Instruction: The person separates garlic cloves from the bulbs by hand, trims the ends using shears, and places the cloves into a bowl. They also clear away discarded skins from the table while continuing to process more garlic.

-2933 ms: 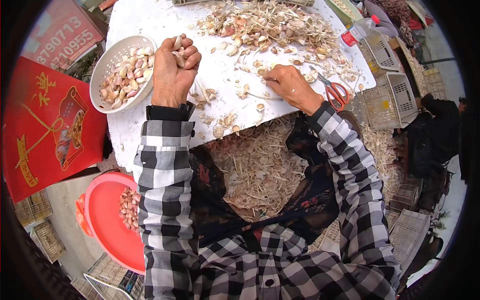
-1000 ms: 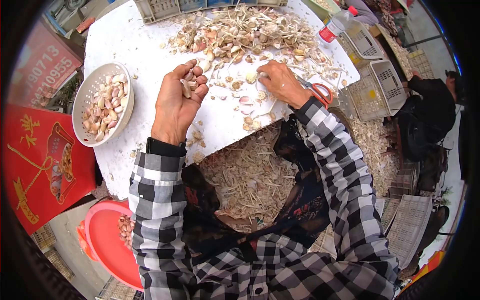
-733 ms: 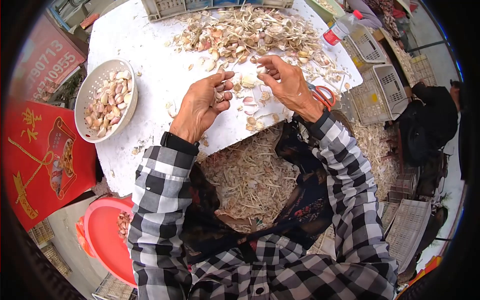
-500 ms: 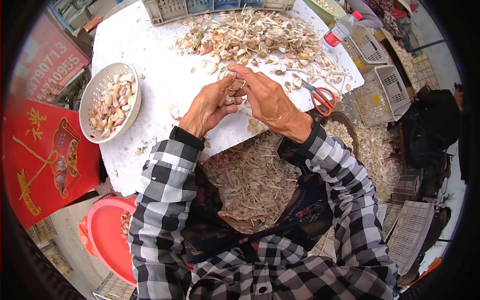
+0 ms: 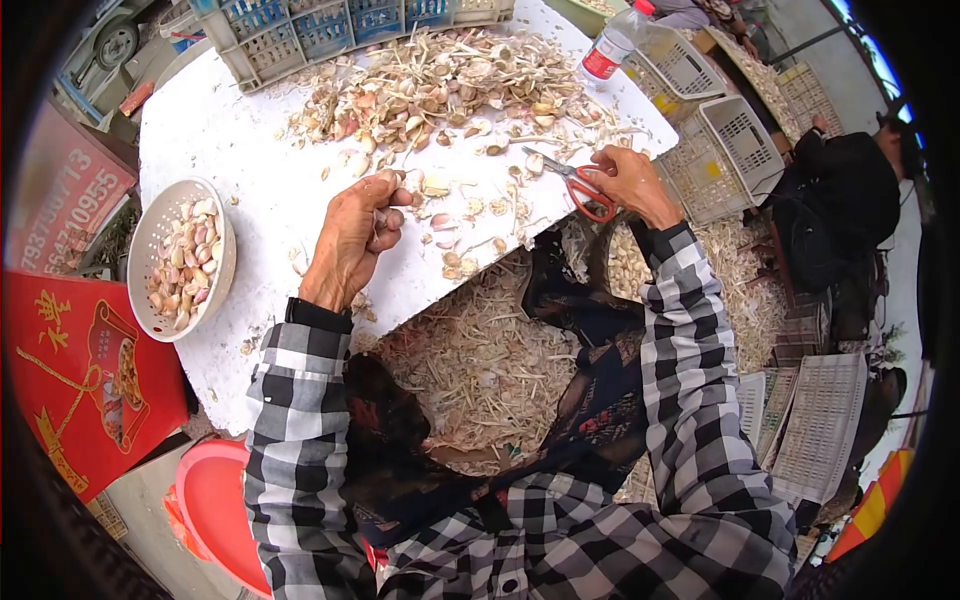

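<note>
My left hand (image 5: pixel 358 232) is closed around garlic above the white table (image 5: pixel 300 200), with pieces showing between its fingers. My right hand (image 5: pixel 628 183) is at the table's right edge, its fingers on the orange-red handles of the scissors (image 5: pixel 582 187), whose blades point left. Loose cloves and skins (image 5: pixel 445 222) lie between my hands. Beyond them spreads a heap of garlic and dry stalks (image 5: pixel 440 85). A white perforated bowl (image 5: pixel 222 262) of cloves stands at the table's left.
A grey-blue crate (image 5: pixel 330 30) stands at the far edge. A bottle with a red cap (image 5: pixel 612 45) is at the back right. White baskets (image 5: pixel 735 150) and a person in black (image 5: pixel 845 190) are further right. A red basin (image 5: pixel 215 500) is below left; stalks (image 5: pixel 490 360) fill a container below.
My hands have come apart. The right one has moved right to the scissors' handles; the left has stayed closed on garlic. The whole view has shifted, and more of the crate shows.
</note>
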{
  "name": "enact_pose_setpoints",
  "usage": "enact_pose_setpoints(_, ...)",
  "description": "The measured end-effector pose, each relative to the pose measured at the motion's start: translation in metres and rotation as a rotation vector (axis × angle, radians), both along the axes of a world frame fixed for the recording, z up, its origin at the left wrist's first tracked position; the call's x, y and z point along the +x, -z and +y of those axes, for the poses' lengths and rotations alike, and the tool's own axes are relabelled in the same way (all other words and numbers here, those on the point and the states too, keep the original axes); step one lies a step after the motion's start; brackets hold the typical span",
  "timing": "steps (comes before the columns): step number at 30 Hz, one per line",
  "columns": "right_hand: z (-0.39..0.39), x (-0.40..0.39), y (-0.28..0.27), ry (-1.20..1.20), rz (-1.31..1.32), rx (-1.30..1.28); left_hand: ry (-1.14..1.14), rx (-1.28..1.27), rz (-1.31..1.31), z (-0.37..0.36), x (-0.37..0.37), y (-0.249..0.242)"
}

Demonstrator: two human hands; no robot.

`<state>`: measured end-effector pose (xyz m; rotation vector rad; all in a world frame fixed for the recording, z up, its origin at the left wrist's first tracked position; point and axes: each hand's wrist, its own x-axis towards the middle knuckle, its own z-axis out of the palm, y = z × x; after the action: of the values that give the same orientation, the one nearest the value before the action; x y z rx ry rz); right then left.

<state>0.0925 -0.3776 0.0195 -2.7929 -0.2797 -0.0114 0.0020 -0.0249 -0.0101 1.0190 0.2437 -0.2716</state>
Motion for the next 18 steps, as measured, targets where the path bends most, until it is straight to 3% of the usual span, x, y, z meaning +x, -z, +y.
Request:
enact_pose_setpoints(5, -0.009, -0.004, 0.041, -0.211, -0.092, 0.036, -0.048, -0.047, 0.052, -0.007, 0.0, -0.003)
enact_pose_setpoints(8, -0.004, -0.009, 0.029, -0.242, -0.108, 0.047, 0.011, -0.035, 0.038, -0.012, 0.0, -0.002)
enact_pose_setpoints(11, 0.008, -0.016, 0.016, 0.061, 0.212, 0.304, 0.102, 0.07, -0.009, -0.013, -0.003, 0.002)
enact_pose_setpoints(12, 0.009, -0.014, 0.022, 0.048, 0.344, 0.651, 0.138, 0.109, -0.034, -0.013, -0.002, 0.004)
enact_pose_setpoints(14, 0.035, -0.032, 0.004, 0.005, 0.336, 0.73, 0.131, 0.213, -0.054, -0.019, -0.004, 0.0)
enact_pose_setpoints(16, 0.069, -0.056, -0.007, -0.094, 0.295, 0.607, 0.145, 0.287, -0.071, -0.022, -0.004, -0.002)
enact_pose_setpoints(18, 0.096, -0.074, 0.0, -0.379, 0.003, 0.514, 0.158, 0.314, -0.096, -0.024, -0.004, -0.004)
